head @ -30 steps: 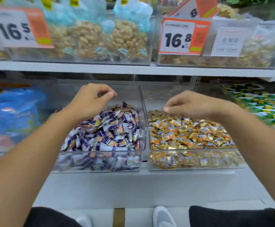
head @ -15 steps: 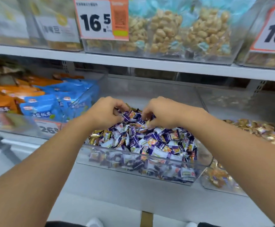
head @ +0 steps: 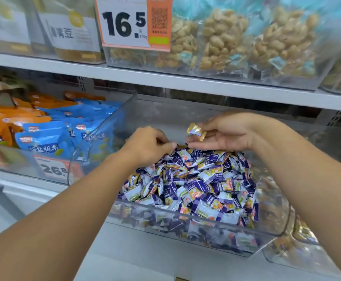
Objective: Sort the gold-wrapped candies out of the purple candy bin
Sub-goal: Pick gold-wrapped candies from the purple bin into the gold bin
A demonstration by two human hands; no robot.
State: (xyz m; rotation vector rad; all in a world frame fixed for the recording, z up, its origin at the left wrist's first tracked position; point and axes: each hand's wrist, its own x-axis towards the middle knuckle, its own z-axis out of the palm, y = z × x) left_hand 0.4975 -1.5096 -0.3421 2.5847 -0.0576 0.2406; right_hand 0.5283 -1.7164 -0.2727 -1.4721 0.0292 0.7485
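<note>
A clear plastic bin [head: 196, 230] on the lower shelf is heaped with purple-and-white wrapped candies [head: 196, 185]. My right hand [head: 228, 134] hovers over the back of the heap and pinches one gold-wrapped candy [head: 196, 131] between thumb and fingers, lifted clear of the pile. My left hand [head: 149, 145] reaches into the back left of the heap with its fingers curled down among the candies; whether it holds one is hidden. At the right edge, the neighbouring clear bin [head: 299, 248] shows gold candies, mostly behind my right forearm.
To the left stands a clear bin [head: 96, 142] of blue and orange snack packets with a 26.8 price tag [head: 53, 169]. The shelf above [head: 185, 82] carries bins of bagged nuts and a 16.5 price sign [head: 133, 21].
My right hand has risen from the heap with a gold-wrapped candy pinched in it. My left hand stays dug into the pile. The view has closed in on the purple bin.
</note>
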